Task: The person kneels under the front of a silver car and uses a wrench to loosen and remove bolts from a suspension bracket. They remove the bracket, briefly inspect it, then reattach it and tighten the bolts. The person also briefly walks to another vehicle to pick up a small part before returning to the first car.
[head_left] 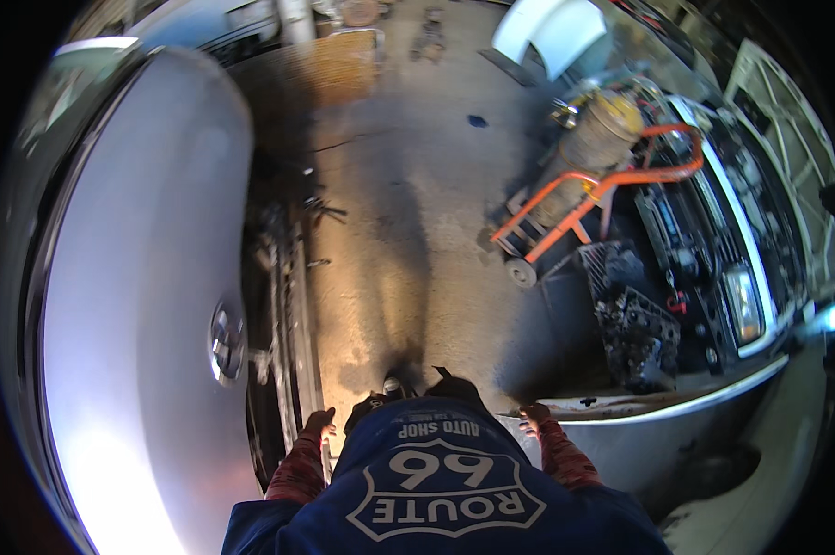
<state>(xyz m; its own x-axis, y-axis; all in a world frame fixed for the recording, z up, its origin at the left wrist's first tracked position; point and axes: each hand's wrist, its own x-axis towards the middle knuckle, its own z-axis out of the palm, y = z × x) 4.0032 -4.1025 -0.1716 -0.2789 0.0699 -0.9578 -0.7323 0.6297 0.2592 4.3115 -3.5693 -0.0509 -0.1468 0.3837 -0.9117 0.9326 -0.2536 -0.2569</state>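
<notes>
My left hand [319, 425] hangs low beside my body, fingers loosely apart and holding nothing visible. Closest to it are the dark metal rails [299, 324] along the foot of a silver-grey car body panel [149, 250] with a door handle [224, 342]. On the other side, my right hand [534, 418] is lowered, its fingers bent but apart, and I see no object in it. It is near the end of a long pale curved panel [658, 413]; whether the fingertips touch it I cannot tell.
An orange hand truck [602, 185] carrying a gas cylinder [604, 129] stands ahead right. Greasy engine parts [635, 324] lie beside a car's front end with a headlight [743, 303]. A white fender [556, 37] and a rusty grate [334, 69] are farther off.
</notes>
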